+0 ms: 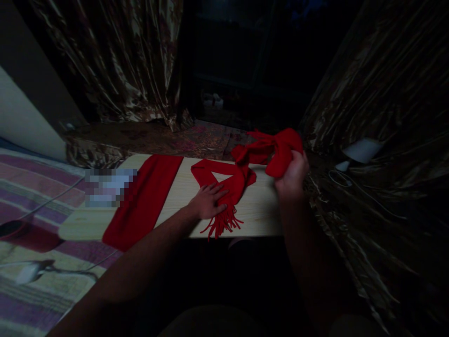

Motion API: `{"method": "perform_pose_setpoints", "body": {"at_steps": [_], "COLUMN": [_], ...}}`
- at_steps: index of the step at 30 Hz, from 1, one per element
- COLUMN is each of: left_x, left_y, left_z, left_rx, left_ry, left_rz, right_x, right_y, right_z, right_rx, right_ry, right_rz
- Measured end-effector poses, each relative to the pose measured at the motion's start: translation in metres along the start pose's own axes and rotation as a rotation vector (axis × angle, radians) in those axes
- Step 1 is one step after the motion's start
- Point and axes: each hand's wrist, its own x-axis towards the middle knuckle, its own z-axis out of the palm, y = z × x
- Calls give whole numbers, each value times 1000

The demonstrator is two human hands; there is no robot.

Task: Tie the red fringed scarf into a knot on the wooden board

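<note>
Left hand (208, 200) and right hand (293, 175) are showing bare; both forearms, nearer than the table (259, 210) edge, are showing bare as well. Dim light is hiding finer detail on them.

Shiny brown patterned curtains (115, 61) are hanging beside a dark window (242, 61). A striped purple bedcover (31, 182) is lying at the left in dim light.

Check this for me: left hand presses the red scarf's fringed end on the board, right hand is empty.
Wrong on one count: the right hand grips a bunched part of the scarf. The left hand does press the fringed end on the board. The head view shows it.
</note>
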Motion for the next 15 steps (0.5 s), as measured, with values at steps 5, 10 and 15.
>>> {"method": "perform_pose_setpoints", "body": {"at_steps": [5, 10, 15], "left_x": [0, -1, 2], "left_y": [0, 3, 4], "left_z": [-1, -3, -7], "left_rx": [-27, -50, -271], "left_ry": [0, 15, 143], "left_rz": [-10, -18, -108], "right_x": [-1, -35, -64], "right_y": [-3, -12, -13], "right_z": [19, 43, 72], "right_rx": [-142, -204, -261], "right_ry": [39, -13, -48], "right_rz": [-132, -104, 20]}}
